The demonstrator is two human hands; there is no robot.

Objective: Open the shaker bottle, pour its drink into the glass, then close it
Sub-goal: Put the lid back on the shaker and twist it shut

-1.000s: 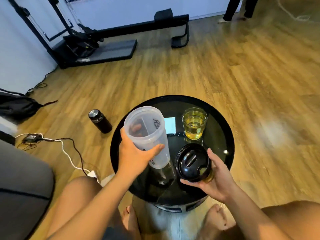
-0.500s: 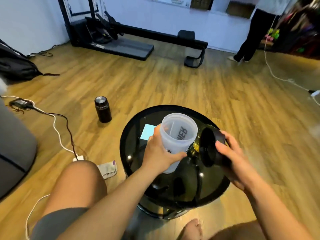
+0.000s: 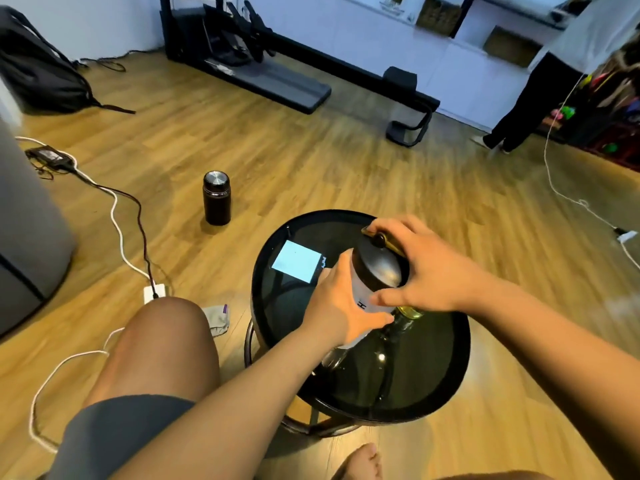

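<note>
Now the shaker bottle (image 3: 362, 299) stands on the round black tabletop (image 3: 446, 358), near the middle. The left hand (image 3: 341, 306) is wrapped around the clear side of the bottle, with the thumb on the near side and the fingers curled round the far side. The black lid (image 3: 377, 268) sits on top of the bottle. The right hand (image 3: 429, 271) is cupped over the lid from the right, with the fingers spread round its far edge and the thumb pressed low on the near side. Both hands are closed on what they hold. The glass (image 3: 410, 311) is mostly hidden behind the right hand; only a bit of yellow drink shows just under the thumb, right beside the bottle.

A pale blue square card (image 3: 296, 261) lies on the left part of the tabletop, apart from the bottle. On the wooden floor (image 3: 311, 161) to the left stands a dark flask (image 3: 216, 199) with a shiny cap. White and dark cables (image 3: 117, 216) run across the floor farther left. A bare knee (image 3: 162, 337) shows at the lower left.
</note>
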